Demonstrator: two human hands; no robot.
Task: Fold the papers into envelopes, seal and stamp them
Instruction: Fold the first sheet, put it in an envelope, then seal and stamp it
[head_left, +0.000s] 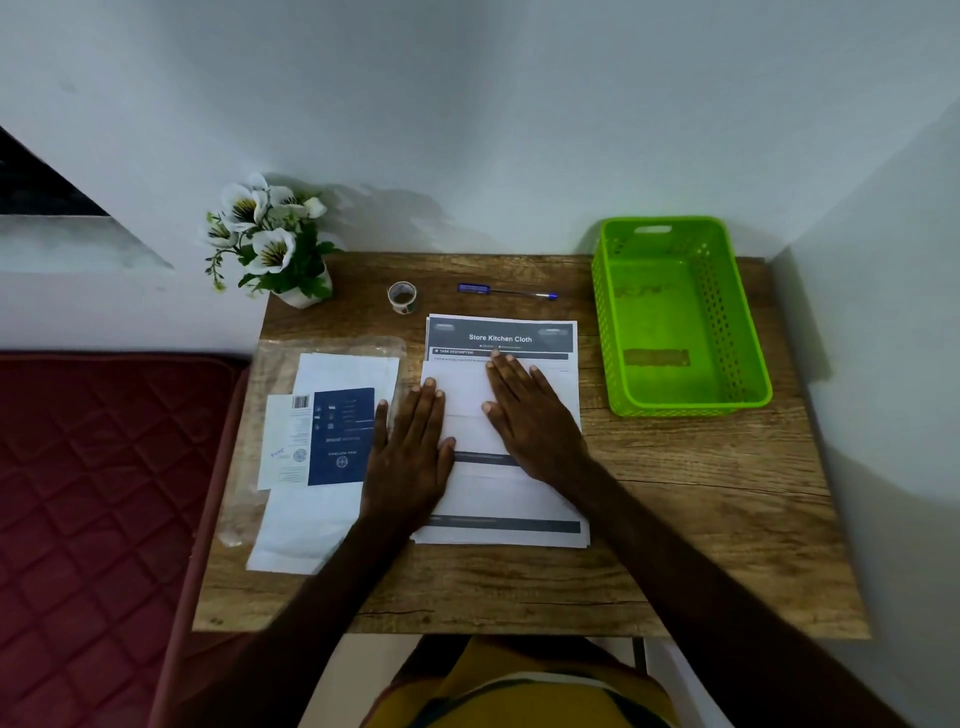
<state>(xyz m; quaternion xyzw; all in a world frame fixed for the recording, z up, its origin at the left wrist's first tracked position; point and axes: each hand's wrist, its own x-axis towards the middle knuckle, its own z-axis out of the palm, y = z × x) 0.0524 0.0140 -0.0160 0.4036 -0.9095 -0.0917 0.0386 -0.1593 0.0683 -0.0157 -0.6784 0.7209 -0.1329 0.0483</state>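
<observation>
Both forearms reach forward over the near edge of the wooden desk (675, 545), converging on the stack of printed papers (519, 499) at its middle. The left hand (410, 457) lies palm down with fingers straight and close together, pressing on the left edge of the stack. The right hand (530, 415) also lies flat, fingers extended and slightly spread, angled toward the upper left, pressing on a folded white sheet (462, 395) on top of the stack. Neither hand grips anything. Envelopes (332, 374) in a clear plastic wrapper lie just left of the stack. Behind it are a tape roll (402, 296) and a pen (506, 292). A green basket (748, 332) stands at the right, a flower pot (270, 239) at the far left corner.
</observation>
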